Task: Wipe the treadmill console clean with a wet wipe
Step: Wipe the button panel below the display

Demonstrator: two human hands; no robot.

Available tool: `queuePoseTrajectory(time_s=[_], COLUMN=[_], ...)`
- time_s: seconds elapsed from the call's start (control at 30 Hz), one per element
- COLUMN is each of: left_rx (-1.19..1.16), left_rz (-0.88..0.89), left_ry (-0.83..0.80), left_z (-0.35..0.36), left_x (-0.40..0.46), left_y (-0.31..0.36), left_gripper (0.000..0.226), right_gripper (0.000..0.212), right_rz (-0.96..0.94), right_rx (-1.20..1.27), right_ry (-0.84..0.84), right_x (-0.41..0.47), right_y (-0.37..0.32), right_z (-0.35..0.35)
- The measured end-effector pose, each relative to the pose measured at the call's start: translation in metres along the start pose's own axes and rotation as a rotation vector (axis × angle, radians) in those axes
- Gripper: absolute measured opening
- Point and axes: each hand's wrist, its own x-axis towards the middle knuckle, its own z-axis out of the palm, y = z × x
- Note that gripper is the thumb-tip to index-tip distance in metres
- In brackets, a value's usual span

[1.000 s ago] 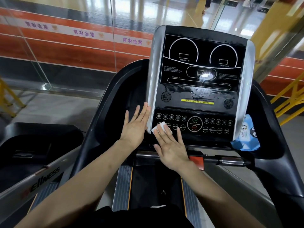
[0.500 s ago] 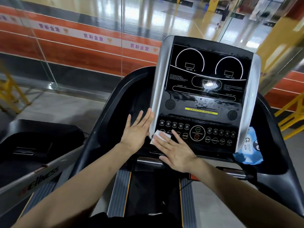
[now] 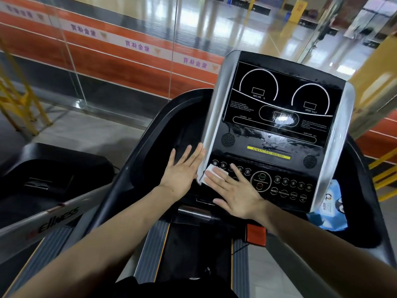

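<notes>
The only view comes from the camera on my head, looking forward and down along my forearms. It sits close to the black, silver-edged treadmill console (image 3: 277, 134), which fills the centre right.

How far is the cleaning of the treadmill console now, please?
Partly done, it seems. The display area shows wet streaks, so it has probably been wiped. In hand: the right hand presses the wet wipe flat on the left end of the button panel, while the left hand rests beside the console's silver edge. The buttons to the right look unwiped.
</notes>
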Motion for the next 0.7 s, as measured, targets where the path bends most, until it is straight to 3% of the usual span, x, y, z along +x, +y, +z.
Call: queuePoseTrajectory(time_s=[0.1,0.27,0.4,0.5,0.7], left_rx=[-0.007,-0.04,-0.018,-0.011,0.004], left_rz=[-0.013,-0.027,-0.033,-0.033,-0.02], left_ry=[0.0,0.027,0.08,0.112,0.124], left_z=[0.0,0.005,0.012,0.016,0.011], left_x=[0.0,0.001,0.003,0.003,0.0], left_y=[0.002,0.005,0.004,0.005,0.012], left_gripper=[0.091,0.094,0.107,0.117,0.113], right_gripper=[0.07,0.071,0.069,0.068,0.069], right_rz=[-0.031,0.128,-0.012,-0.052,0.168], right_rx=[-0.054,-0.029,-0.002,-0.019,-0.005], right_ry=[0.01,0.06,0.028,0.022,0.09], right_x=[0.003,0.003,-0.015,-0.017,-0.015], right_y=[0.026,0.038,0.005,0.019,0.043], right_z=[-0.013,-0.017,0.008,0.002,-0.014])
